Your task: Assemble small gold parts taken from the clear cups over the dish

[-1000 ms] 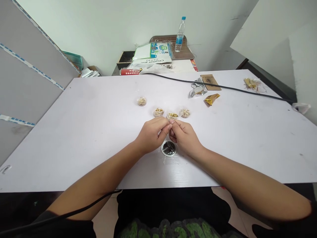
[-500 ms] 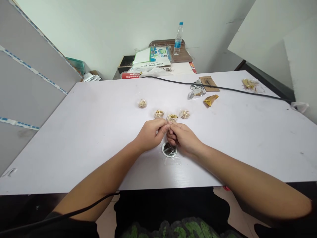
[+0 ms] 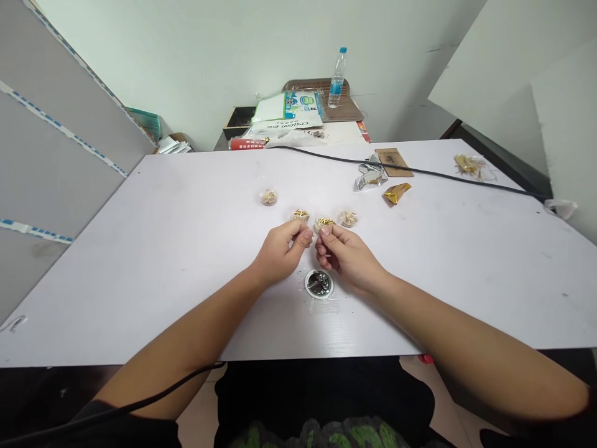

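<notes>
My left hand [image 3: 285, 250] is closed in a pinch, thumb against forefinger; a tiny dark tip shows at its fingertips, too small to name. Close beside it, my right hand [image 3: 344, 252] also pinches, and what it may hold cannot be made out. A small gap parts the two hands. Just beyond the fingers stand a cup of gold pieces [image 3: 325, 222], a second cup of gold pieces [image 3: 300, 215] and a cup of pale thin pieces [image 3: 349, 218]. Below the hands a round dark dish with a white rim [image 3: 308, 292] lies on the white table.
Another small cup [image 3: 268, 197] stands further left. A black cable [image 3: 336, 158] crosses the table's back, near silver packets [image 3: 370, 177], a brown card [image 3: 394, 162] and a gold packet [image 3: 397, 194]. Behind are a water bottle [image 3: 336, 81] and a brown tray [image 3: 352, 111].
My hands, touching at the fingertips before, have drawn slightly apart. The view has tilted a little; the cups and dish keep their places on the table.
</notes>
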The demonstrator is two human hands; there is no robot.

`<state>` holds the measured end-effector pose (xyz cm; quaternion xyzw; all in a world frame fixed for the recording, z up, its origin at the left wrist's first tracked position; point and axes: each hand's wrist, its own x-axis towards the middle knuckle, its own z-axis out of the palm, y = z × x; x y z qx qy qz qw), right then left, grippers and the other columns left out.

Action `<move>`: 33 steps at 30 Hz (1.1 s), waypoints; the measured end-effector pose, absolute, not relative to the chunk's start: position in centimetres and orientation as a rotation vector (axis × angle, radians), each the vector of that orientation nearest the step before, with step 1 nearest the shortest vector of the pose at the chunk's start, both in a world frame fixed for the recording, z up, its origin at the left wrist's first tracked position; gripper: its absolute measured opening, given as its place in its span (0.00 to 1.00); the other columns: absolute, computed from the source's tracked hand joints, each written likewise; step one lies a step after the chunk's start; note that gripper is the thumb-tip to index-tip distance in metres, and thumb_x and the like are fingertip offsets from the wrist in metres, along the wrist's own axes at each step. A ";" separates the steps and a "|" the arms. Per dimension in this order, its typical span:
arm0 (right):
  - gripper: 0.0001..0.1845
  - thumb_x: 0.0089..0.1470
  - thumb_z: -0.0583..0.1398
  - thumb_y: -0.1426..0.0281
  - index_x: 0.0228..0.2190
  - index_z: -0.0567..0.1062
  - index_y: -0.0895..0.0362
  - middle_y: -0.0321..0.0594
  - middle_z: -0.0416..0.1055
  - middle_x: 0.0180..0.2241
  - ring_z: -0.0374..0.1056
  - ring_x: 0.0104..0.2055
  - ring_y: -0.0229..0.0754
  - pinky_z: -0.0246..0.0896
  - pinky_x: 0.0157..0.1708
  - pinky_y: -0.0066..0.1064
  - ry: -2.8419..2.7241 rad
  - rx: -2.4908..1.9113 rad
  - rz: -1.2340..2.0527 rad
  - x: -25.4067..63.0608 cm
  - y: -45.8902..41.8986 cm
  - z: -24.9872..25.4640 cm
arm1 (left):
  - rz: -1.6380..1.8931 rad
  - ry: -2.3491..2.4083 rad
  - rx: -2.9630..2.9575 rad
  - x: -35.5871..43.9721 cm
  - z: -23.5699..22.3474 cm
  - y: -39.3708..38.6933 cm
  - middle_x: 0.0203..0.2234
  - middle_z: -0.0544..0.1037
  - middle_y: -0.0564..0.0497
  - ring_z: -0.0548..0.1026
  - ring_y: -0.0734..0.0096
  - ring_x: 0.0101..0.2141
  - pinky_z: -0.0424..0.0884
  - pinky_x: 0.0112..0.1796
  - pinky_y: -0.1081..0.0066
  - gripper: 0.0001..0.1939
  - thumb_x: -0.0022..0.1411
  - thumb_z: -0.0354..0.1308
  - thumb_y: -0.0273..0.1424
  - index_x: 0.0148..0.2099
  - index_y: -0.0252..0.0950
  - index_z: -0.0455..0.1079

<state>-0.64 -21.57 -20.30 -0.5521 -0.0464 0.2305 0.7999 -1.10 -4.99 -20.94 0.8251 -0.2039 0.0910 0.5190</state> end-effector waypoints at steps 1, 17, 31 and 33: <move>0.26 0.44 0.69 0.51 0.26 0.66 0.58 0.30 0.66 0.21 0.61 0.20 0.30 0.52 0.19 0.24 -0.109 -1.183 0.478 -0.6 -21.6 -20.3 | 0.212 -0.470 1.971 -1.1 -20.9 -5.0 0.24 0.69 0.53 0.65 0.75 0.26 0.63 0.30 0.73 0.15 0.70 0.49 0.38 0.32 0.34 0.63; 0.19 0.44 0.72 0.62 0.28 0.70 0.59 0.41 0.79 0.29 0.76 0.30 0.37 0.76 0.35 0.30 -0.222 -1.178 0.328 -0.1 -22.1 -20.8 | 0.166 -0.387 1.901 -1.0 -20.5 -4.6 0.25 0.69 0.52 0.67 0.74 0.28 0.64 0.31 0.72 0.16 0.69 0.49 0.41 0.33 0.34 0.64; 0.15 0.46 0.71 0.63 0.28 0.74 0.59 0.37 0.75 0.23 0.73 0.25 0.36 0.70 0.26 0.28 -0.340 -1.317 0.237 -0.1 -22.3 -20.5 | 0.139 -0.406 1.921 -1.0 -20.6 -4.4 0.24 0.69 0.53 0.67 0.75 0.27 0.64 0.31 0.73 0.18 0.68 0.50 0.42 0.32 0.34 0.65; 0.14 0.45 0.71 0.63 0.28 0.76 0.59 0.38 0.75 0.22 0.72 0.25 0.36 0.69 0.25 0.28 -0.337 -1.334 0.225 0.0 -22.4 -20.6 | 0.134 -0.406 1.915 -1.0 -20.6 -4.4 0.24 0.70 0.53 0.67 0.75 0.27 0.64 0.31 0.73 0.18 0.68 0.50 0.42 0.32 0.34 0.65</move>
